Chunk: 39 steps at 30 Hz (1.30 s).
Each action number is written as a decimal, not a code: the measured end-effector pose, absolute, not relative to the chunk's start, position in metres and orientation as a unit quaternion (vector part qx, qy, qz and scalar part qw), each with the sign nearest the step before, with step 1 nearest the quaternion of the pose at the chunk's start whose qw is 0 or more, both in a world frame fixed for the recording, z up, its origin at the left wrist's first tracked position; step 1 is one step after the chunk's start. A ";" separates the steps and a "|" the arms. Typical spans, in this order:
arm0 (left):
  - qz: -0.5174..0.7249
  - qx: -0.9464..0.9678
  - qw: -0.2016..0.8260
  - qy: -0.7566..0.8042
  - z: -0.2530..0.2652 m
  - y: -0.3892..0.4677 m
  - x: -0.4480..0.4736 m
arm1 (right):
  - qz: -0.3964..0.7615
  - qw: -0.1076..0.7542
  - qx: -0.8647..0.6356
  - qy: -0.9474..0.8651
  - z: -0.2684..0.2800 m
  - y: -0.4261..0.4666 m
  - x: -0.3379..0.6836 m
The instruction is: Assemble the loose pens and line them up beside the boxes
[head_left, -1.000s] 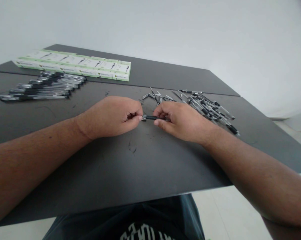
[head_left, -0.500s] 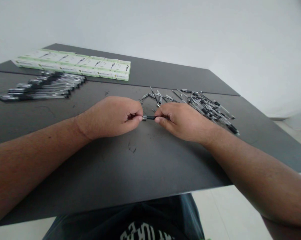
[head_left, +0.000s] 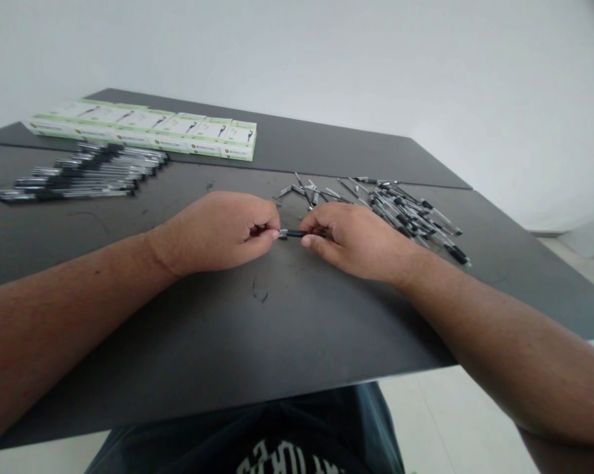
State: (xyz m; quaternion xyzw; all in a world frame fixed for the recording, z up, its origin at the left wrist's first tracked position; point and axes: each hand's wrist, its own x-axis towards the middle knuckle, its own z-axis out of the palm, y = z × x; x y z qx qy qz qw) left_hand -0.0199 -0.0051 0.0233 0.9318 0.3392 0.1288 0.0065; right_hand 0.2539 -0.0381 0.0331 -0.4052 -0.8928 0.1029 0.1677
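Between my two hands a pen (head_left: pixel 293 233) with a black grip and a silvery end lies sideways just above the table. My left hand (head_left: pixel 232 229) is closed in a pinch on its left end, the thumb and forefinger pressed together. From the other side my right hand (head_left: pixel 348 238) pinches the black part. Both ends of the pen are hidden inside my fingers. Behind my right hand lie loose pen parts (head_left: pixel 309 187), several thin dark rods and small clear pieces among them.
A pile of clear-and-black pen barrels (head_left: pixel 410 214) lies right of my right hand. Pens in a slanting row (head_left: pixel 89 172) rest at the left. Behind them stand white-and-green boxes (head_left: pixel 193 128) side by side. The dark grey table (head_left: pixel 257 342) ends near my lap.
My right hand has shifted very slightly left along with the pen, its thumb a little apart from the grip. My left hand keeps its pinch; the rest looks the same.
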 end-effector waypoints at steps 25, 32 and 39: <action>0.120 0.935 0.003 0.333 0.022 -0.004 -0.021 | 0.105 0.145 -0.430 -0.885 0.035 -0.041 0.251; 0.116 0.934 0.003 0.338 0.022 -0.005 -0.020 | 0.116 0.148 -0.420 -0.888 0.034 -0.040 0.251; 0.113 0.936 0.008 0.335 0.022 -0.004 -0.019 | 0.102 0.121 -0.411 -0.898 0.036 -0.040 0.251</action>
